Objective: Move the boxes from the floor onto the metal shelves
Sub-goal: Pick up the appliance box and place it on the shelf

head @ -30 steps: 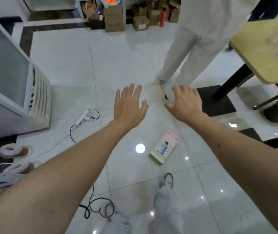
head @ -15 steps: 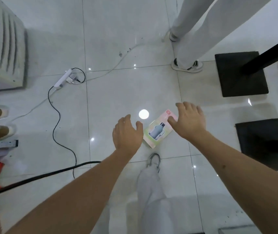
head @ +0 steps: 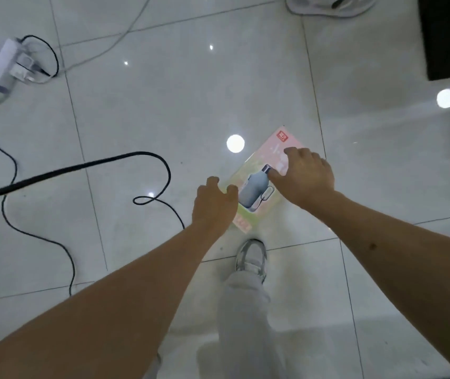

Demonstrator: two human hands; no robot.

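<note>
Glossy tiled floor (head: 163, 119): flat box (head: 256, 187) (bottle print), centre. Left hand (head: 214, 205) at its 8 o'clock edge, right hand (head: 307, 177) at 2 o'clock, fingers loosely curved; firm hold not discernible. Step: pickup. Next: clamp both edges, lift.

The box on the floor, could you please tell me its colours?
Pale pink fading to light green, with a grey-blue bottle pictured; head view shows the box.

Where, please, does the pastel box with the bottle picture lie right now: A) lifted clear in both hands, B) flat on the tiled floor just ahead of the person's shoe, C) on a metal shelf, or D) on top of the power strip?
B: the box lies flat on the floor tiles, just beyond the shoe.
</note>
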